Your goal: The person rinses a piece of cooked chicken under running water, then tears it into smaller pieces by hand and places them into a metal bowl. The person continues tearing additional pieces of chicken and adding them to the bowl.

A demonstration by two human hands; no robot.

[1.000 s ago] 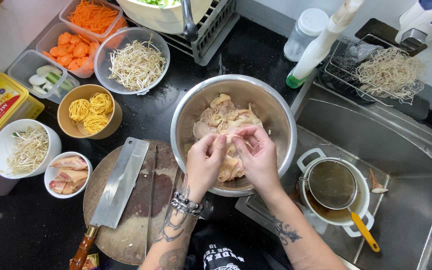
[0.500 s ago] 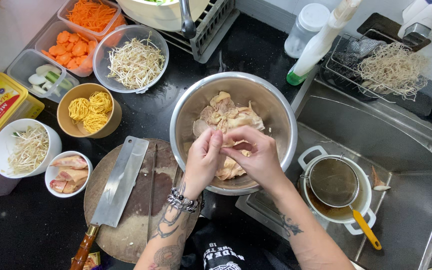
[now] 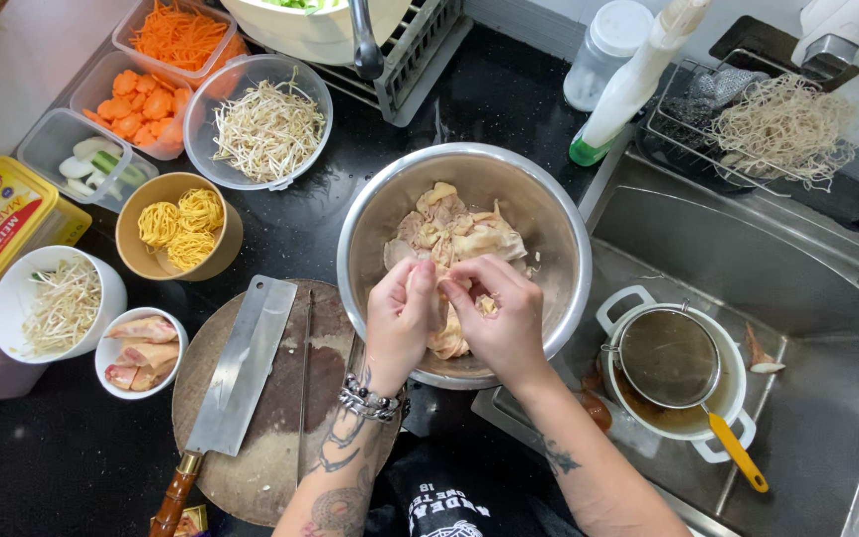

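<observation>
A steel mixing bowl point(image 3: 549, 214) on the black counter holds pale pieces of cooked chicken point(image 3: 459, 234). My left hand point(image 3: 400, 318) and my right hand point(image 3: 494, 318) are both over the near side of the bowl, fingers pinched together on one piece of chicken between them. The piece hangs down toward the bowl's near rim and is mostly hidden by my fingers.
A cleaver point(image 3: 236, 373) lies on a round wooden board point(image 3: 280, 457) to the left. Bowls of bean sprouts point(image 3: 265, 124), yellow noodles point(image 3: 181, 229), carrots point(image 3: 146, 99) and chicken pieces point(image 3: 141, 353) stand further left. A strainer over a white pot point(image 3: 673, 363) sits in the sink on the right.
Both hands stay over the bowl, shifting slightly as their fingers work the chicken piece; the two hands have drawn a little closer together.
</observation>
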